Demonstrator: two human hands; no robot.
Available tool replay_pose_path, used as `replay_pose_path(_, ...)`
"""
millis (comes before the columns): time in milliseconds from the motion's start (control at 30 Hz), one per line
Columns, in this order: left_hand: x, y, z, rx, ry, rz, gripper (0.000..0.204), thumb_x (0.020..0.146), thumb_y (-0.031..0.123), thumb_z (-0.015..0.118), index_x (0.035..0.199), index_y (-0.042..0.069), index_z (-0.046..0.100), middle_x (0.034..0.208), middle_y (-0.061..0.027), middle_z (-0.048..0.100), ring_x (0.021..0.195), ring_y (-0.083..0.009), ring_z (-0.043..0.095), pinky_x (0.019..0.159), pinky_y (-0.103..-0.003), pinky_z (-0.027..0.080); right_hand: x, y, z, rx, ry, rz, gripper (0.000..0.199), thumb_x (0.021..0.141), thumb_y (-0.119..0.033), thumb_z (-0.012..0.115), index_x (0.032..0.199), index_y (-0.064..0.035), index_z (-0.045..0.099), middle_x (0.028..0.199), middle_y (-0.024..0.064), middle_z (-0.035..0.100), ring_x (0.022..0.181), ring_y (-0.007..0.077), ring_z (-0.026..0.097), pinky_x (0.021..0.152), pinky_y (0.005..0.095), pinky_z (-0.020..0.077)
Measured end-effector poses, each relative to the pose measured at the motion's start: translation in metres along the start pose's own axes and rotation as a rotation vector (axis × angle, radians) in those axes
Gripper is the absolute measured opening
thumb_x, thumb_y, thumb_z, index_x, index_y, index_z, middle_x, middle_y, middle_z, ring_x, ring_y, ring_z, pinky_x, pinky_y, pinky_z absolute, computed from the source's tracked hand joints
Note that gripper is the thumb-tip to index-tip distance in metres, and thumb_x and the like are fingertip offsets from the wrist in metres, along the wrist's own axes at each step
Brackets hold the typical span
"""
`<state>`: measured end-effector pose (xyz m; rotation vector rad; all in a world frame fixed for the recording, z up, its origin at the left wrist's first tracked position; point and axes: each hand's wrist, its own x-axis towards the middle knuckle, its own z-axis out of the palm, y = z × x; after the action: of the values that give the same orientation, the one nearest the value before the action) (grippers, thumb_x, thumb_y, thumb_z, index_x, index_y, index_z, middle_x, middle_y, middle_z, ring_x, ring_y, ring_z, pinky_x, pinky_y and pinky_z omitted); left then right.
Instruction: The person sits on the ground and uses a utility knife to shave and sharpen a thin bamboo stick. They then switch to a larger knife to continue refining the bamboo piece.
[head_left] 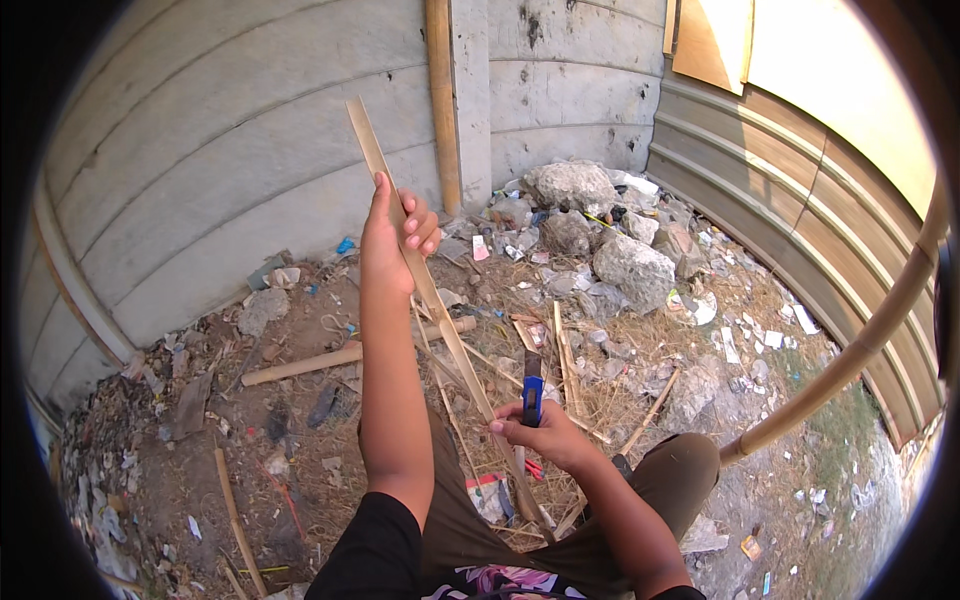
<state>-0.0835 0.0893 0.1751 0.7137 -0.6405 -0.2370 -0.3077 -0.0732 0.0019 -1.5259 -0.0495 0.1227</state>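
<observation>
A long split bamboo strip (pixel 432 290) slants from the upper middle down toward my lap. My left hand (pixel 393 235) is closed round its upper part, with the thumb pointing up along it. Lower down, my right hand (pixel 545 432) has its fingertips against the strip's edge. That same hand grips a blue and black utility knife (pixel 533 398), which stands up out of the fist. I cannot make out whether its blade is out. The strip's lower end lies between my legs, near a small red-handled tool (pixel 535 469) on the ground.
A bamboo pole (pixel 300 366) and several thin bamboo pieces (pixel 566 350) lie on the littered ground. Rocks (pixel 634 270) and rubbish pile up in the far corner. A concrete wall (pixel 260 150) stands ahead, corrugated sheeting (pixel 770 170) at right. A thick bamboo pole (pixel 850 360) slants beside my right knee.
</observation>
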Motion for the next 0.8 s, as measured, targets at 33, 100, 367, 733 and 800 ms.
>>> replay_pose_path(33, 0.001, -0.009, 0.008, 0.069, 0.081, 0.009, 0.064, 0.099, 0.067, 0.04, 0.09, 0.006, 0.057, 0.068, -0.0016, 0.053, 0.058, -0.0119, 0.052, 0.057, -0.028, 0.049, 0.001, 0.001, -0.002, 0.009, 0.039, -0.016, 0.029, 0.092, -0.028, 0.075, 0.109, -0.0046, 0.071, 0.089, -0.0008, 0.067, 0.083, 0.0091, 0.06, 0.078, 0.0267, 0.0482)
replay_pose_path(100, 0.002, -0.018, 0.016, 0.214, 0.158, -0.004, 0.076, 0.096, 0.074, 0.039, 0.105, 0.001, 0.059, 0.084, -0.0063, 0.061, 0.079, -0.0162, 0.061, 0.075, -0.033, 0.052, 0.004, -0.003, -0.009, 0.06, 0.115, -0.044, 0.028, 0.093, -0.029, 0.074, 0.108, -0.0046, 0.072, 0.086, -0.0021, 0.065, 0.079, 0.0075, 0.057, 0.074, 0.0253, 0.046)
replay_pose_path(367, -0.054, -0.073, 0.023, 0.474, -0.114, -0.483, 0.067, 0.103, 0.061, 0.037, 0.13, 0.002, 0.057, 0.121, -0.0127, 0.067, 0.114, -0.0211, 0.062, 0.097, -0.036, 0.047, 0.012, -0.047, -0.049, 0.476, 0.176, -0.149, 0.024, 0.094, -0.018, 0.07, 0.104, 0.0038, 0.069, 0.066, -0.0056, 0.046, 0.058, 0.0078, 0.036, 0.058, 0.024, 0.0298)
replay_pose_path(733, -0.079, -0.118, 0.03, 0.327, -0.008, -0.402, 0.024, 0.101, 0.021, 0.061, 0.115, 0.001, 0.064, 0.101, -0.0065, 0.07, 0.092, -0.0126, 0.066, 0.085, -0.029, 0.055, 0.021, -0.058, -0.046, 0.269, 0.325, -0.253, 0.019, 0.091, -0.021, 0.071, 0.094, -0.0027, 0.067, 0.068, -0.0069, 0.046, 0.059, 0.0061, 0.039, 0.058, 0.0248, 0.0305)
replay_pose_path(800, -0.076, -0.119, 0.03, 0.366, 0.023, -0.328, 0.025, 0.1, 0.022, 0.062, 0.116, 0.002, 0.065, 0.102, -0.0063, 0.07, 0.092, -0.012, 0.065, 0.084, -0.029, 0.054, 0.022, -0.054, -0.051, 0.297, 0.321, -0.253, 0.019, 0.091, -0.021, 0.071, 0.095, -0.0022, 0.068, 0.068, -0.0074, 0.045, 0.059, 0.0058, 0.038, 0.057, 0.0248, 0.0299)
